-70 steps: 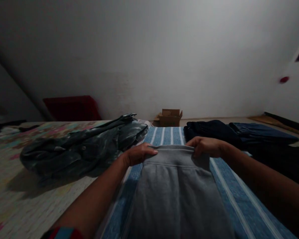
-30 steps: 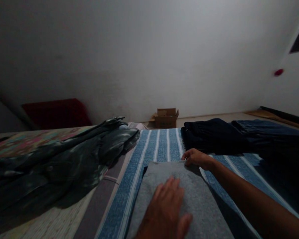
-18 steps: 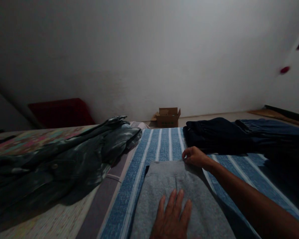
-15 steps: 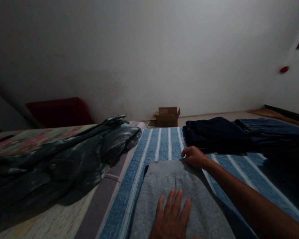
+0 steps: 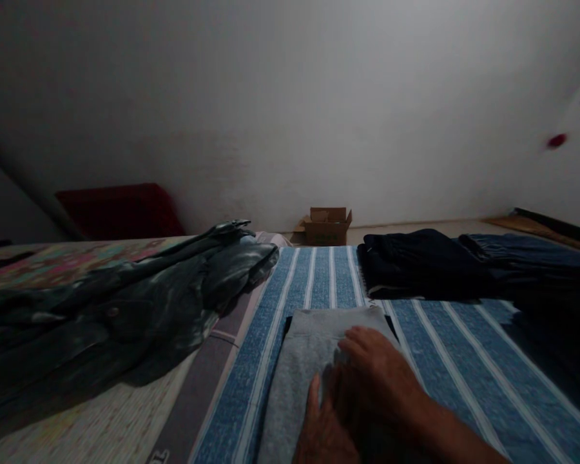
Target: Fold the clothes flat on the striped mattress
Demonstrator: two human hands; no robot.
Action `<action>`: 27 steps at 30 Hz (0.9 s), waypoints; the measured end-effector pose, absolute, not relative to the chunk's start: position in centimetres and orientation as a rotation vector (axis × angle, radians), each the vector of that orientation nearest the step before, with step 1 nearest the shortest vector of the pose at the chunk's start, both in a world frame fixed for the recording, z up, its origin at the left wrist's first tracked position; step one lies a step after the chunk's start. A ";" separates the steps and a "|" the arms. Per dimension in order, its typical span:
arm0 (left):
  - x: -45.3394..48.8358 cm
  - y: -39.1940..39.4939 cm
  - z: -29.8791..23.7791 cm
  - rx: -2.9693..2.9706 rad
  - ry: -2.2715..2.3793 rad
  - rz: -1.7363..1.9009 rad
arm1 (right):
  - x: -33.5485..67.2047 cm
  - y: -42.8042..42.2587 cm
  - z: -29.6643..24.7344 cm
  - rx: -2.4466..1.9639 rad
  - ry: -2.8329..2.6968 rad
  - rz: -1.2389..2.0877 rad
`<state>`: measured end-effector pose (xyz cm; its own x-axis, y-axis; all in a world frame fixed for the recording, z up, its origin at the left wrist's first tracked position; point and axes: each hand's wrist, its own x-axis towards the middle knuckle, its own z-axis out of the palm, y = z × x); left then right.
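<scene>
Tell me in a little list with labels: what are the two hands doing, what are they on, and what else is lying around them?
Left hand: left hand flat on the grey garment, partly under the right
Right hand: right hand palm down on the same garment
Underneath: striped blue cloth
To the left: crumpled dark jacket
To the right: folded dark clothes
Far back: open cardboard box by the wall; red cushion
Light: dim
</scene>
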<state>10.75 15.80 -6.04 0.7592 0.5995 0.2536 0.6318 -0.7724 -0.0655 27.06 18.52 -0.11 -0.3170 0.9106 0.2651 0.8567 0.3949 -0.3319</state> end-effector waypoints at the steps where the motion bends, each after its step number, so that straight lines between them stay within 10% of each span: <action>1: 10.9 15.8 -6.0 -2.815 -0.986 -0.333 | 26.5 17.5 -0.7 -1.499 -2.279 0.196; 27: 8.0 13.1 -0.5 -2.813 -1.744 0.013 | 25.7 10.1 -3.1 -1.678 -2.269 0.201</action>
